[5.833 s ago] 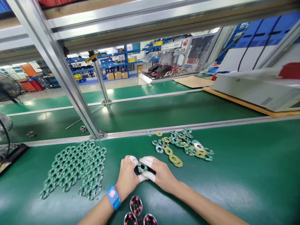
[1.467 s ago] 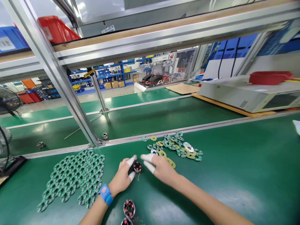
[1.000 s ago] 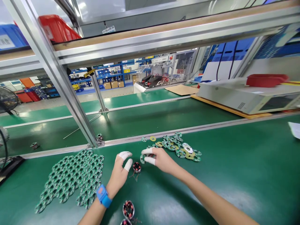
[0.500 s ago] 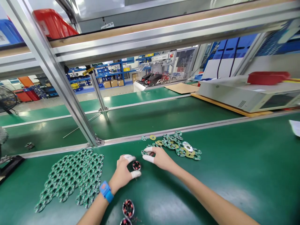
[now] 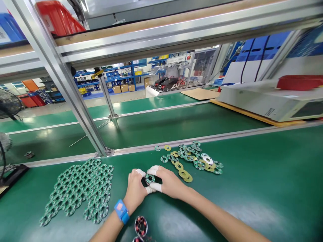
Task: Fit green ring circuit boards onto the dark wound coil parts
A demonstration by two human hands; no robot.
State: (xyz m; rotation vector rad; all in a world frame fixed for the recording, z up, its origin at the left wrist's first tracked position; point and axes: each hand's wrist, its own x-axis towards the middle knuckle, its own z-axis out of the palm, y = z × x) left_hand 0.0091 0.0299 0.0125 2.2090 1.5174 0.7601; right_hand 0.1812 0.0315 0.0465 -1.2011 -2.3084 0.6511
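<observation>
My left hand (image 5: 137, 186) and my right hand (image 5: 169, 183), with white finger cots on the fingertips, meet over the green bench. Between them is a green ring-shaped circuit board (image 5: 150, 179), lying over a small motor stator that it mostly hides. My left thumb and finger close around the stator's side, while the right ones pinch the board's rim. A blue wrist strap (image 5: 121, 211) circles my left wrist. Nearer to me stands another stator (image 5: 140, 226) with red windings, with a further one partly cut off below it.
Many stators topped with green ring boards (image 5: 80, 188) form a group on the left. Loose ring boards (image 5: 185, 153) and yellow rings (image 5: 183, 173) lie scattered behind my right hand. A metal upright (image 5: 73, 90) rises at the bench's back edge.
My right hand has moved left and toward me with the ring board, from beside the loose pile onto the stator at my left hand. The stator's red windings are now covered.
</observation>
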